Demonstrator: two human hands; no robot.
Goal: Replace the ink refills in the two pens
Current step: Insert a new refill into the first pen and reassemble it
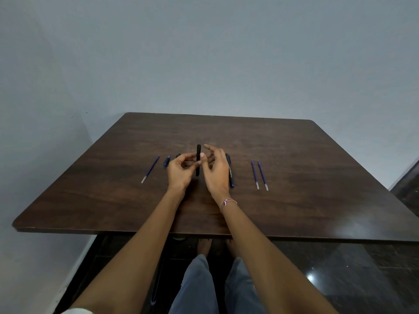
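1. Pinching the black pen barrel (pixel 198 150) mid-length, the left hand (pixel 180 172) holds it upright above the middle of the table (pixel 294 155); the right hand (pixel 216 173) hovers just right, fingers loosely spread.
2. The barrel looks light, stiff and smooth, so a mid-length pinch suits.
3. The spare refills (pixel 254 174) lying farther right look thin and bendy; take one near its middle.
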